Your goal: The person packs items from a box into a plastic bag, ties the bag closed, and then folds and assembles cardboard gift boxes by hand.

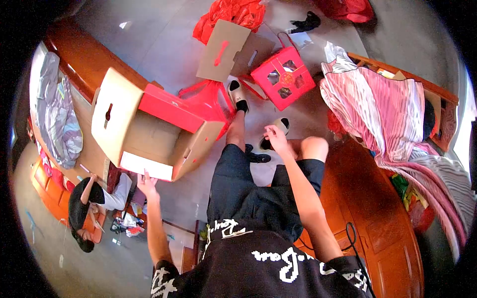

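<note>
An open cardboard box with red outer sides stands at the left, its flaps spread and its inside showing bare cardboard. My left hand is at the white-edged flap nearest me, fingers against its edge; whether they pinch it is hard to tell. Over my knees, my right hand hangs in the air with its fingers curled together, and anything between them is too small to make out. Beyond it, a red gift box with clear windows and a strap rests on the floor.
Another open box's flap stands ahead, near a red plastic bag. Striped pink cloth drapes over wooden furniture at the right. A person sits at the lower left. A black item lies on the floor.
</note>
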A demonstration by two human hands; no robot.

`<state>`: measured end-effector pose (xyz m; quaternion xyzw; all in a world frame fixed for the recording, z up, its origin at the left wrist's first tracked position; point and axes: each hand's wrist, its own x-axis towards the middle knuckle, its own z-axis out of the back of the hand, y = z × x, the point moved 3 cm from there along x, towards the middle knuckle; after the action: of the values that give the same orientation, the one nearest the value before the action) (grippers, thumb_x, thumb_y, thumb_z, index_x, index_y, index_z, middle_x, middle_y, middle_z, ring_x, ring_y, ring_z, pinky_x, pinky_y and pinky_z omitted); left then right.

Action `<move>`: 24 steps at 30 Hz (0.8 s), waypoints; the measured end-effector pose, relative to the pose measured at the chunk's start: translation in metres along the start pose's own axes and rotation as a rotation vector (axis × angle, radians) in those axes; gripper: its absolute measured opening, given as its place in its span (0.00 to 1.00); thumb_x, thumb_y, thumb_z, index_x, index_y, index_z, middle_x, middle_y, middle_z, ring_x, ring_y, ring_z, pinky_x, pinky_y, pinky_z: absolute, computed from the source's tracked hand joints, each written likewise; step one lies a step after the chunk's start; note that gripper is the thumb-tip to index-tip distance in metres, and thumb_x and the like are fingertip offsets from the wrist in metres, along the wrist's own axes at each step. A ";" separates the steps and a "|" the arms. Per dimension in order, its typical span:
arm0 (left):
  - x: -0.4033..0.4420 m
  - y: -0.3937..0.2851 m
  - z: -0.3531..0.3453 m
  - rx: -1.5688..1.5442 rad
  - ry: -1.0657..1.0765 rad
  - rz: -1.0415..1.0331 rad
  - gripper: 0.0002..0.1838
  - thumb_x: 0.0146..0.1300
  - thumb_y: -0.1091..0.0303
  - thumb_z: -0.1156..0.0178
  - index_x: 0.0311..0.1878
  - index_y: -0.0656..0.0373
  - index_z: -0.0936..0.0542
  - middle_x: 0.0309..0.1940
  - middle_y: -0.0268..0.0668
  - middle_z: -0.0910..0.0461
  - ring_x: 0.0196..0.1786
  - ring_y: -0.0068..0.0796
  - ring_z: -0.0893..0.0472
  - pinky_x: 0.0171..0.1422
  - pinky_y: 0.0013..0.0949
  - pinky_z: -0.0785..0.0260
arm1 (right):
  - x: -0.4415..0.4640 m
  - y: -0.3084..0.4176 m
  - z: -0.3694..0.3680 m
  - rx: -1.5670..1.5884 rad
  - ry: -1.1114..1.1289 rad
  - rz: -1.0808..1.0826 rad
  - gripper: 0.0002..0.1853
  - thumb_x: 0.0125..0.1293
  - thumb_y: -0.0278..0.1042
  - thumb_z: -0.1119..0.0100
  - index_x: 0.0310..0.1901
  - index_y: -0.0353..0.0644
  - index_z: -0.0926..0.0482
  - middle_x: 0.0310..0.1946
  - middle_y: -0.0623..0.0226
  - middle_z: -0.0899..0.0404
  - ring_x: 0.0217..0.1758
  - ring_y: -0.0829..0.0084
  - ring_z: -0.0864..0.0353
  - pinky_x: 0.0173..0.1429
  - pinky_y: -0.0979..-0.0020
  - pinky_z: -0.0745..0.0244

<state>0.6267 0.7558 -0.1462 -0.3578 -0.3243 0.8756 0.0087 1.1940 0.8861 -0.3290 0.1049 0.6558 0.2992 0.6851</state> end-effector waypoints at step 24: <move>-0.136 -0.031 -0.235 0.371 0.187 -0.688 0.18 0.78 0.68 0.49 0.66 0.63 0.27 0.57 0.42 0.20 0.58 0.30 0.20 0.66 0.35 0.29 | 0.019 -0.067 0.165 -0.128 0.040 0.017 0.13 0.78 0.38 0.49 0.52 0.39 0.21 0.36 0.64 0.15 0.36 0.76 0.17 0.45 0.71 0.22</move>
<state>0.8701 0.8788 -0.1693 -0.2989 -0.2596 0.8288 0.3954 1.3697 0.8836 -0.3612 0.0603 0.6480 0.3483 0.6746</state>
